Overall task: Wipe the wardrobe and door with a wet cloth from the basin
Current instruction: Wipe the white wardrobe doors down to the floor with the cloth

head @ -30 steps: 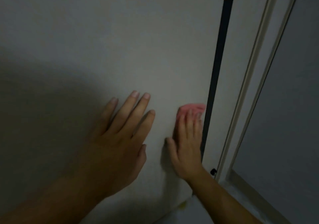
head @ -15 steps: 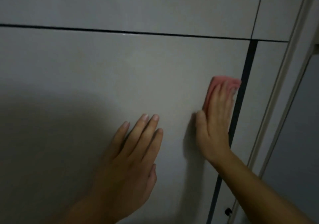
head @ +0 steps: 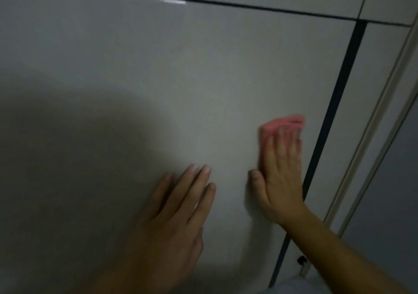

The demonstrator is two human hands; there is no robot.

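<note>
1. The pink cloth lies flat against the wardrobe panel, close to the panel's right edge. Only its upper end shows; the rest is hidden under the hand.
2. The right hand presses the cloth to the panel with straight fingers laid side by side and the thumb out to the left. Nothing is curled round the cloth. The fingertips and cloth are blurred, which suggests a wiping stroke, though its direction cannot be read.
3. The left hand rests flat on the same panel, lower and to the left, apart from the right hand. Its fingers are relaxed and straight and hold nothing. It looks like a brace.
4. Just right of the cloth runs a dark vertical gap. Beyond it come a narrow panel, pale trim and a grey-blue surface that may be the door. A horizontal seam crosses above, with more panels over it.
5. The job appears to be partway through the wardrobe. In this dim light no wet streak can be told from a dry patch, so how much of the panel is wiped cannot be judged.
6. As far as can be judged, the shadowed left part, the upper panels, the narrow panel and the door remain to be done. The basin is out of view.
</note>
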